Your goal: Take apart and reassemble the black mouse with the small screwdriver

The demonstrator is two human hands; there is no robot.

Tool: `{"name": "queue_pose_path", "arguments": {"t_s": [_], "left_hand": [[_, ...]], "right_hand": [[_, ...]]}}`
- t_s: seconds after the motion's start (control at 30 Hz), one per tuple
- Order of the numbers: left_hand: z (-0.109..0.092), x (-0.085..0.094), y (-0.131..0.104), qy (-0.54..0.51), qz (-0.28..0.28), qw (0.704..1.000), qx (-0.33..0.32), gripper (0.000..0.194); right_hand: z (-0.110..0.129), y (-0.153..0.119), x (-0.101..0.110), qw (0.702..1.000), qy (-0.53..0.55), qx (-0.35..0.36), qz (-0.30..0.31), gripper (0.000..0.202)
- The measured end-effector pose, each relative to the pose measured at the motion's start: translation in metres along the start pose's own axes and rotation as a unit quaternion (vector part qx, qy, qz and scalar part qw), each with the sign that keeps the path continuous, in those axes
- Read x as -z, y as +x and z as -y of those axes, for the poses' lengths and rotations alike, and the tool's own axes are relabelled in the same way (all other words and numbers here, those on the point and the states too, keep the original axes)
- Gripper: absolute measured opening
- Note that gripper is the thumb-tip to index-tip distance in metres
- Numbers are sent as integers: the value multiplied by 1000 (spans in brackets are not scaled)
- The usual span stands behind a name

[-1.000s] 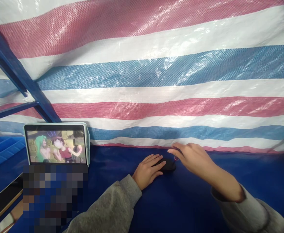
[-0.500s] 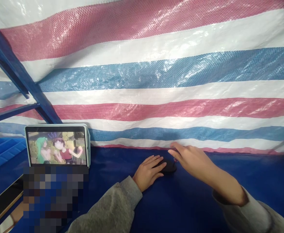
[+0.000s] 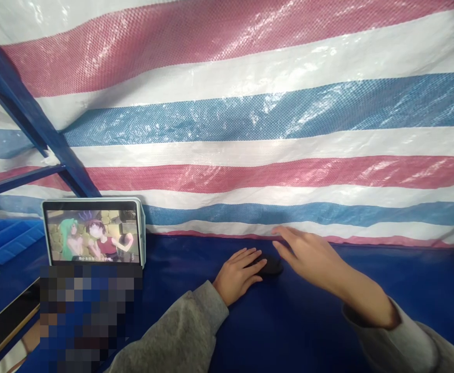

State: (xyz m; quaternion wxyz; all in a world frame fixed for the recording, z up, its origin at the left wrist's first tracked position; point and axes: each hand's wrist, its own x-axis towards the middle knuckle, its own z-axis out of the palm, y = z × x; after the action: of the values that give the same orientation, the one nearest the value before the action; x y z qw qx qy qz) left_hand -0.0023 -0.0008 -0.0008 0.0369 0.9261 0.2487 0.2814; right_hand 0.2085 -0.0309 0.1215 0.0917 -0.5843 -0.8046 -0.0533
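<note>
My left hand (image 3: 237, 276) lies on the blue tabletop with its fingers stretched out and slightly spread. Its fingertips rest on or against the left side of a flat, black, rounded object (image 3: 273, 266), whose exact kind I cannot make out. Just to the right and above that object hovers my right hand (image 3: 303, 255). Its thumb and index finger are apart, with nothing visible between them. The curled fingers behind are hidden by the back of the hand.
A tablet (image 3: 93, 233) in a pale case stands at the left, playing an animated video. Near it are a dark phone-like slab (image 3: 7, 324), a person's forearm (image 3: 32, 336), a blue tray (image 3: 11, 238) and a blue metal frame (image 3: 42, 122). Striped sheeting (image 3: 250, 119) hangs behind the table.
My right thumb and index finger have parted. A thin tool with a reddish part, earlier upright over the black object, is no longer visible. My left hand stays in place.
</note>
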Motion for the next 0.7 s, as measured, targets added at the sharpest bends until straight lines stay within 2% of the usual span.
{"name": "queue_pose_path", "arguments": {"t_s": [0.1, 0.23, 0.33, 0.4, 0.57, 0.63, 0.7], "left_hand": [[0, -1, 0, 3, -2, 1000, -2, 40], [0, -1, 0, 7, -5, 1000, -3, 40], [0, -1, 0, 3, -4, 1000, -1, 39], [0, -1, 0, 2, -2, 1000, 0, 40], [0, 0, 1, -2, -1, 1000, -1, 40], [0, 0, 1, -4, -2, 1000, -1, 40], [0, 0, 1, -3, 0, 1000, 1, 39]], "right_hand": [[0, 0, -1, 1000, 5, 13, 10, 27], [-2, 1, 0, 999, -26, -42, 20, 32], [-4, 1, 0, 1000, 15, -12, 8, 20], [-4, 1, -1, 999, 35, 0, 6, 19], [-2, 1, -3, 999, 4, -45, -5, 29], [-1, 1, -3, 998, 50, -22, -14, 25], [-2, 2, -4, 988, 153, 14, -29, 27]]}}
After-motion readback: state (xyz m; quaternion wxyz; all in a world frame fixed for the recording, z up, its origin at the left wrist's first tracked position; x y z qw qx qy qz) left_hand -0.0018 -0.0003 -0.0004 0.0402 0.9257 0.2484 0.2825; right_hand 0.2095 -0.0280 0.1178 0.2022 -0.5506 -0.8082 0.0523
